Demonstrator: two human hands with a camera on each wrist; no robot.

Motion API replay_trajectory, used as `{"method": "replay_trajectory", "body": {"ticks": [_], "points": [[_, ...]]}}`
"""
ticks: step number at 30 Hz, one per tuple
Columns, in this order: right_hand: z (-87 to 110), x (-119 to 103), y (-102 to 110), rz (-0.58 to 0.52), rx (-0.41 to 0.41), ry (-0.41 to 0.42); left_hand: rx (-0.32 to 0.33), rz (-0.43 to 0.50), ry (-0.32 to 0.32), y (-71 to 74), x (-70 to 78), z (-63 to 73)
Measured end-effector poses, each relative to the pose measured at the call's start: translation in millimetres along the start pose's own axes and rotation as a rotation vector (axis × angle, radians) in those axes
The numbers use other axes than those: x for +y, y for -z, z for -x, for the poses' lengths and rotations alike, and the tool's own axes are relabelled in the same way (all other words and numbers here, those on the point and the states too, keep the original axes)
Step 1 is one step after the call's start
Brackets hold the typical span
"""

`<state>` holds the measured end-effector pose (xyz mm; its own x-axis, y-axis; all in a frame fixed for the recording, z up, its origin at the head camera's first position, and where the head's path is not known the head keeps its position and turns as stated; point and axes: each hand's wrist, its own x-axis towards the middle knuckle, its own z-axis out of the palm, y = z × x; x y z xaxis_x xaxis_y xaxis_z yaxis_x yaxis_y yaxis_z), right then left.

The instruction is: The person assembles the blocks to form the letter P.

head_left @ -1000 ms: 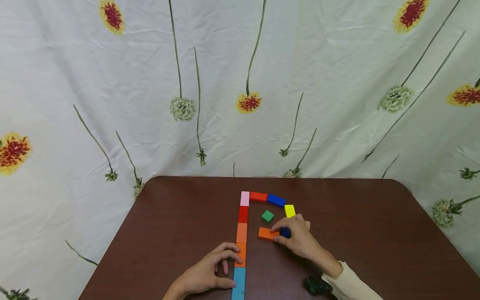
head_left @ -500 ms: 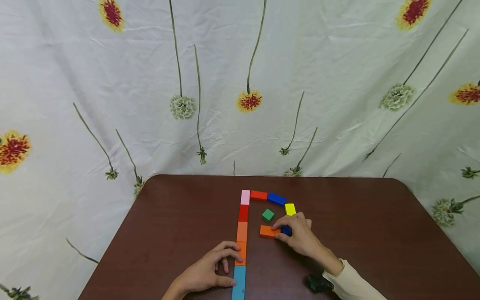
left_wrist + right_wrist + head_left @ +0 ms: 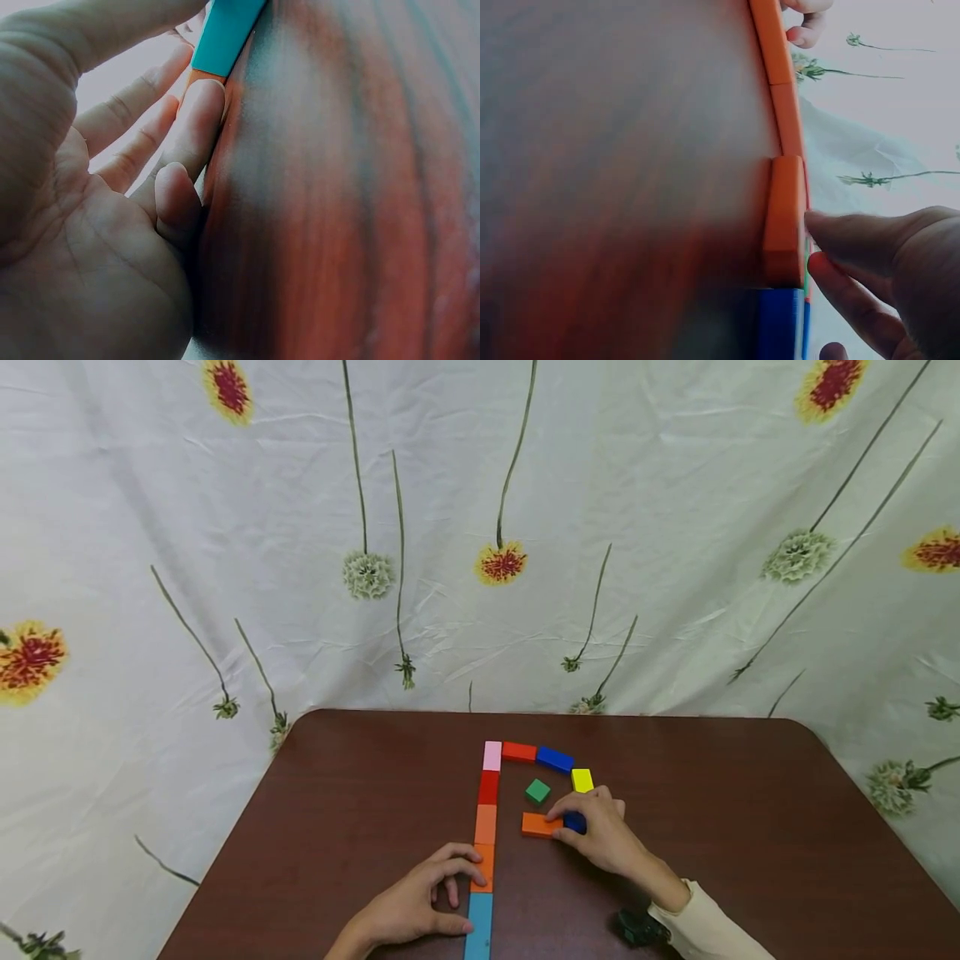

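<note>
My right hand (image 3: 600,831) curls over the near right of a block outline, its thumb and index finger pinching the right end of an orange block (image 3: 536,825). Partly hidden under that hand, a dark blue block (image 3: 575,821) sits end to end with the orange one; both also show in the right wrist view. On the left, my left hand (image 3: 412,897) lies beside a straight row of blocks. Its loosely extended fingertips rest on another orange block (image 3: 488,869), and its thumb touches the edge of a light blue block (image 3: 480,931).
Farther up the row come a light orange block (image 3: 485,824), a red block (image 3: 488,787) and a pink block (image 3: 492,756). A second red block (image 3: 519,752), a blue block (image 3: 555,759) and a yellow block (image 3: 582,780) curve rightward around a green block (image 3: 537,791). A black object (image 3: 641,928) lies by the right sleeve.
The orange block at my right hand has shifted very slightly to the right, along with the hand. My left hand and the straight row stay where they were.
</note>
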<state>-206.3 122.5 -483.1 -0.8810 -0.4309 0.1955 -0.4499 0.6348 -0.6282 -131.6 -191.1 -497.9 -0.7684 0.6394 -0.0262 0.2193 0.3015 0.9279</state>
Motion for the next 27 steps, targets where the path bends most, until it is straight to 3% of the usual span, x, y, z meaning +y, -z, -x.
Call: {"method": "replay_trajectory", "body": {"ticks": [8, 16, 23, 27], "points": [[-17.2, -8.4, 11.3, -0.035, 0.034, 0.002, -0.001, -0.002, -0.001, 0.0, -0.4, -0.1], [-38.9, -5.3, 16.9, -0.097, -0.067, 0.052, -0.002, 0.010, -0.005, -0.6, -0.8, 0.6], [-49.2, -3.1, 16.1, -0.087, -0.156, -0.022, -0.006, 0.019, -0.011, -1.7, -1.4, 0.4], [-54.6, -3.2, 13.7, -0.082, -0.184, -0.024, -0.006, 0.020, -0.007, -0.9, -1.3, 0.2]]}}
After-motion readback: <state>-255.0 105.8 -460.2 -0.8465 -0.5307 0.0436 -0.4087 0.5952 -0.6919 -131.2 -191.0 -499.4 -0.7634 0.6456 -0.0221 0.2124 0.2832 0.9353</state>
